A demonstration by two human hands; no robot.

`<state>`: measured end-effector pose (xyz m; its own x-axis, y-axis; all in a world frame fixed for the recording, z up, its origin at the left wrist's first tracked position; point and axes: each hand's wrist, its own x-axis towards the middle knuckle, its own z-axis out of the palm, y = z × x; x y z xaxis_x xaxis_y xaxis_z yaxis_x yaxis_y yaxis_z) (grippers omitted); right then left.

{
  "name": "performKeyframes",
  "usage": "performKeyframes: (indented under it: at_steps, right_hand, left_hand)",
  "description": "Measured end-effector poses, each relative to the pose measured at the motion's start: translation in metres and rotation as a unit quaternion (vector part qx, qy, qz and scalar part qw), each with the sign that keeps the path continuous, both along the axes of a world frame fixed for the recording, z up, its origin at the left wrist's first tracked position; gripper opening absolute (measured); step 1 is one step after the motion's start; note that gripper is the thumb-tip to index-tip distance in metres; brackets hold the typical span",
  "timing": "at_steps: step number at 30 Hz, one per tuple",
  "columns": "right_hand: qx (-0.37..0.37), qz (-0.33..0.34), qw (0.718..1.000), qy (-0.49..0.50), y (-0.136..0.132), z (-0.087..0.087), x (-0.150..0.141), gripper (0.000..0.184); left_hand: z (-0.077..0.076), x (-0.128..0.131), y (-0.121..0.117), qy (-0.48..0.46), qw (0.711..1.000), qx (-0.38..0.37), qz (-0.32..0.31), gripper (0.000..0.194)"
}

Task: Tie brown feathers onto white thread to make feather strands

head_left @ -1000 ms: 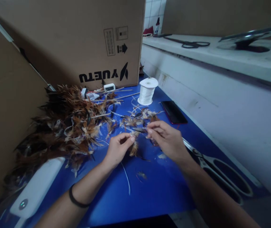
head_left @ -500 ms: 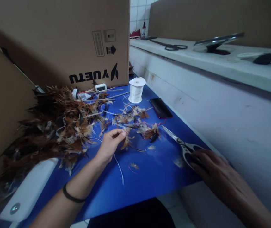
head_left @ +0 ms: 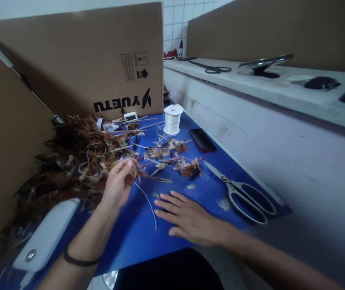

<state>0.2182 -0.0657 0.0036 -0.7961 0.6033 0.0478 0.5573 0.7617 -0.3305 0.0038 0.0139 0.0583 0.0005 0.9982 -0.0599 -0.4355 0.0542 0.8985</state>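
Right hand (head_left: pixel 190 220) moved off scissors (head_left: pixel 231 183); carton (head_left: pixel 69 68) reads YUETU upside down.

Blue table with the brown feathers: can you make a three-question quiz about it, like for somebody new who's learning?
1. Which bare hand pinches the wispy brown feathers?
2. True or false: the bare right hand is apart from the silver metal scissors.
3. Which is nearest the brown cardboard box: A) round white spool, B) the scissors, C) flat black phone?

Key: 1. The left hand. 2. True; they lie on the blue table. 3. A.
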Motion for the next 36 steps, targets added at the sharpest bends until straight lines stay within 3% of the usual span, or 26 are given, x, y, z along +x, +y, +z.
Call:
performKeyframes:
  at_steps: [5, 8, 11, 14, 17, 20, 23, 26, 29, 33, 36]
  right_hand:
    - [0.055, -0.024, 0.998, 0.002, 0.083, -0.009, -0.013, 0.052]
    - [0.061, -0.071, 0.996, -0.001, 0.134, -0.013, -0.025, 0.048]
    - [0.066, -0.130, 0.989, 0.022, 0.167, -0.009, -0.035, 0.044]
    - [0.076, -0.161, 0.983, 0.042, 0.158, 0.000, -0.036, 0.041]
    - [0.106, -0.181, 0.973, 0.094, 0.108, 0.006, -0.022, 0.038]
    - [0.166, -0.278, 0.943, 0.078, 0.051, -0.001, 0.004, 0.040]
    - [0.161, -0.374, 0.913, 0.010, 0.026, -0.018, 0.025, 0.049]
    - [0.134, -0.403, 0.905, -0.031, 0.040, -0.031, 0.028, 0.058]
    - [0.103, -0.429, 0.896, -0.042, 0.077, -0.034, 0.011, 0.066]
    - [0.051, -0.421, 0.906, -0.021, 0.134, -0.025, -0.026, 0.071]
    - [0.039, -0.384, 0.923, -0.006, 0.167, -0.012, -0.048, 0.066]
  left_hand:
    - [-0.022, -0.012, -0.010, 0.022, 0.995, -0.031, -0.088, 0.018]
    - [-0.036, -0.011, -0.014, 0.041, 0.983, -0.053, -0.173, 0.017]
    - [-0.046, -0.011, -0.013, 0.053, 0.975, -0.058, -0.206, 0.014]
    - [-0.052, -0.016, -0.003, 0.075, 0.977, -0.046, -0.192, 0.013]
    - [-0.055, -0.022, 0.018, 0.092, 0.981, -0.046, -0.164, 0.014]
    - [-0.057, -0.026, 0.047, 0.092, 0.986, -0.024, -0.138, 0.017]
    - [-0.059, -0.024, 0.078, 0.077, 0.993, -0.014, -0.087, 0.021]
    - [-0.062, -0.021, 0.102, 0.065, 0.996, 0.002, -0.058, 0.024]
    - [-0.065, -0.017, 0.117, 0.063, 0.997, 0.014, -0.033, 0.027]
    - [-0.066, -0.007, 0.128, 0.077, 0.997, 0.022, -0.005, 0.026]
    - [-0.061, 0.002, 0.131, 0.100, 0.995, 0.021, 0.008, 0.029]
